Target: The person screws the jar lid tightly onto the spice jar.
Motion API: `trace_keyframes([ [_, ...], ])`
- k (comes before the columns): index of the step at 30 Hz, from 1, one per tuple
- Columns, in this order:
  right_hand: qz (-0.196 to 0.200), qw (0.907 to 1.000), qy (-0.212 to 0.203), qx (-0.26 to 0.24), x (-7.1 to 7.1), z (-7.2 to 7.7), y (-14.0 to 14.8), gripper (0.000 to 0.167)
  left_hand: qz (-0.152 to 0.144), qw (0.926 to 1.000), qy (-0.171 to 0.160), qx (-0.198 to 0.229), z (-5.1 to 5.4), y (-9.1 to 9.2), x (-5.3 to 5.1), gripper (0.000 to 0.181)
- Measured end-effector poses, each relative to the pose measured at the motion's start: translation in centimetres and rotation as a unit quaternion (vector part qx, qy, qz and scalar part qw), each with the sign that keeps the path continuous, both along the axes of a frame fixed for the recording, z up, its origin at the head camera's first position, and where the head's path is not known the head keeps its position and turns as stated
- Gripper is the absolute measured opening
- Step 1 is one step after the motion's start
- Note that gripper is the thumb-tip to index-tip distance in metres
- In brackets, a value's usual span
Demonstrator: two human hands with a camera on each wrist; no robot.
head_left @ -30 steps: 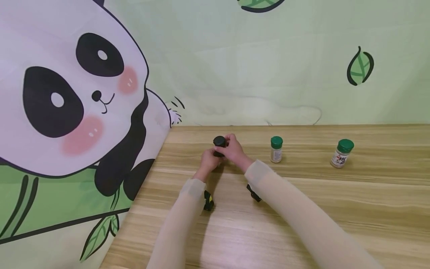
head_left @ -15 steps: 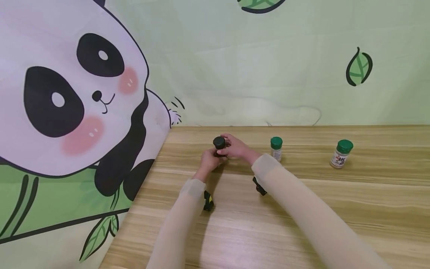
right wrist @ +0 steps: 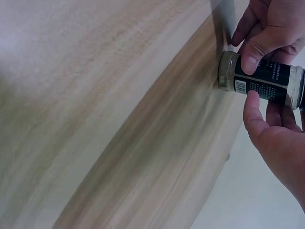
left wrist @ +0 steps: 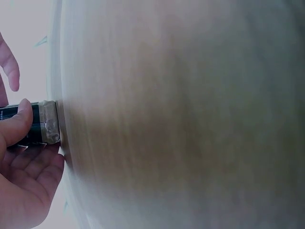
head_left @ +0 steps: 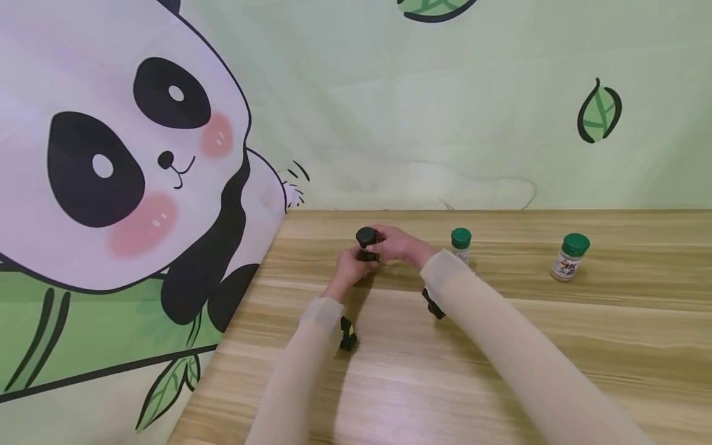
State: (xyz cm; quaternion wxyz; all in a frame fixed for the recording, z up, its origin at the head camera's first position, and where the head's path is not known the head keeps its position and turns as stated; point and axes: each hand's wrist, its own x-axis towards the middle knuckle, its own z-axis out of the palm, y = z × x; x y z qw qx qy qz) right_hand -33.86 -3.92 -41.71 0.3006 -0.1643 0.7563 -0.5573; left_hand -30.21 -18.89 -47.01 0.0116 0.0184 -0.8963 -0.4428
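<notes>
Between the two hands stands a small spice jar [head_left: 366, 237] with a black cap, near the back of the table. Its dark label with a barcode [right wrist: 240, 86] and its clear glass bottom [left wrist: 49, 122] show in the wrist views. My left hand [head_left: 348, 267] grips the jar low down, thumb over the label. From the right, my right hand [head_left: 396, 243] holds the upper part just below the cap, thumb on the near side. The jar is upright, its bottom at the tabletop; whether it touches cannot be told.
Two green-capped spice jars stand to the right: a nearer jar [head_left: 460, 239], partly behind the right sleeve [head_left: 445, 272], and a farther jar [head_left: 570, 257]. Behind the wooden table [head_left: 400, 383] hangs a light green panda-print cloth [head_left: 389, 123].
My right hand has turned slightly and its wrist has shifted right, so the sleeve now covers part of the nearer green-capped jar. The left hand and the black-capped jar stay nearly in place.
</notes>
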Motion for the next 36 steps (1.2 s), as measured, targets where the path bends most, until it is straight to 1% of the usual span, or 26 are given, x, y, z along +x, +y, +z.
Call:
trace_keyframes([
  [2, -0.005, 0.9999, 0.011, 0.007, 0.2, 0.1, 0.0, 0.059, 0.003, 1.0000, -0.007, 0.005, 0.0, 0.1, -0.1, 0.040],
  [7, -0.017, 0.9989, 0.042, 0.015, 0.1, -0.6, -0.1, 0.056, 0.005, 1.0000, -0.008, 0.003, 0.0, 0.1, -0.2, 0.040],
  [11, -0.029, 0.9980, 0.055, 0.011, 0.1, -0.9, -0.1, 0.056, 0.008, 0.9999, -0.006, 0.003, -0.1, 0.1, -0.2, 0.039],
  [16, -0.044, 0.9974, 0.056, 0.008, 0.2, -1.1, -0.2, 0.057, 0.012, 0.9998, -0.010, 0.013, 0.0, 0.2, -0.1, 0.040],
  [21, -0.055, 0.9970, 0.055, 0.004, 0.5, -1.1, -0.3, 0.058, 0.015, 0.9997, -0.013, 0.012, 0.1, 0.2, 0.0, 0.041],
  [26, -0.069, 0.9960, 0.056, -0.008, 0.8, -1.7, -0.4, 0.057, 0.015, 0.9997, -0.016, 0.012, -0.1, 0.2, 0.0, 0.041],
  [30, -0.084, 0.9949, 0.054, -0.019, 1.0, -1.7, -0.6, 0.058, 0.010, 0.9998, -0.010, 0.013, -0.3, 0.1, -0.3, 0.040],
  [36, -0.103, 0.9916, 0.074, -0.028, 1.5, -1.6, -0.9, 0.058, 0.011, 0.9999, -0.006, 0.011, -0.4, 0.0, -0.4, 0.038],
])
